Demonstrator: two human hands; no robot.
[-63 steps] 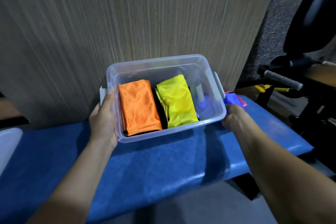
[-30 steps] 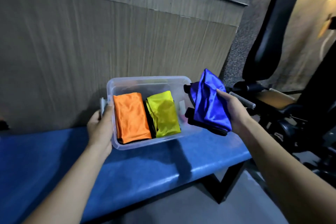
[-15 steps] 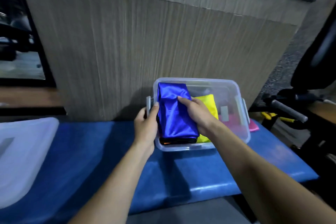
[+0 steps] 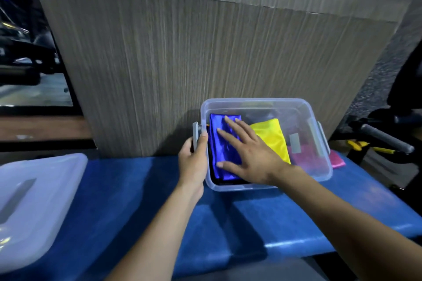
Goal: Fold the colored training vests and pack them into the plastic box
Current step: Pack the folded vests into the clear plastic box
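Observation:
A clear plastic box (image 4: 319,173) stands on the blue bench (image 4: 228,223) against a wood-grain panel. Inside on the left lies a folded blue vest (image 4: 220,143), covering the orange one; only a sliver of orange shows at its far left corner. A folded yellow vest (image 4: 271,137) lies beside it to the right. My right hand (image 4: 249,153) presses flat on the blue vest with fingers spread. My left hand (image 4: 194,162) grips the box's left wall by its grey handle. A pink vest (image 4: 336,162) lies on the bench behind the box's right side.
The box's translucent lid (image 4: 34,201) lies on the bench at the far left. Gym equipment with a grey padded bar (image 4: 386,139) and yellow-handled parts (image 4: 356,145) stands to the right. The wood-grain panel (image 4: 205,52) rises directly behind the box.
My right hand picked the blue vest up from the right of the box, carried it over and laid it on the orange vest. It now lies flat on it. My left hand stayed on the box.

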